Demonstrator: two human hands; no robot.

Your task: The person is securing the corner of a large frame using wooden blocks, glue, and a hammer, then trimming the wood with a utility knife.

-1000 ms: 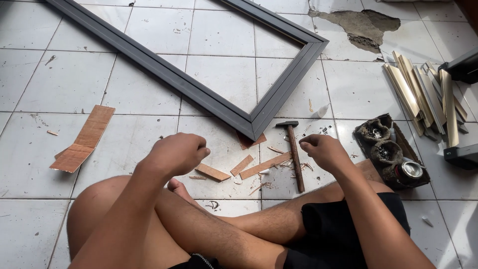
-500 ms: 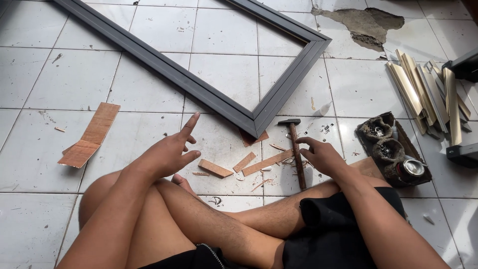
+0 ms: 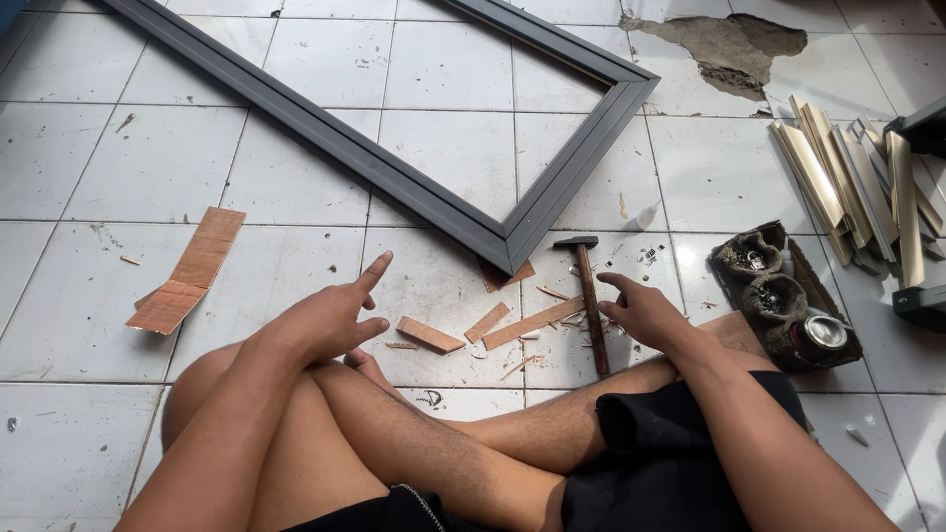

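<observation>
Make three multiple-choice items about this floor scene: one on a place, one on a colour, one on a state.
1. Where does the hammer lie?
A. inside the frame
B. on the tiles beside the right hand
C. on the cardboard

2. What colour is the frame?
A. dark grey
B. red
C. yellow

3. How is the left hand?
A. closed on a wood strip
B. open, holding nothing
C. gripping the hammer

Answers: 1 B, its handle runs past the right hand; 2 A, grey against white tiles; 3 B, fingers spread, index raised.
</observation>
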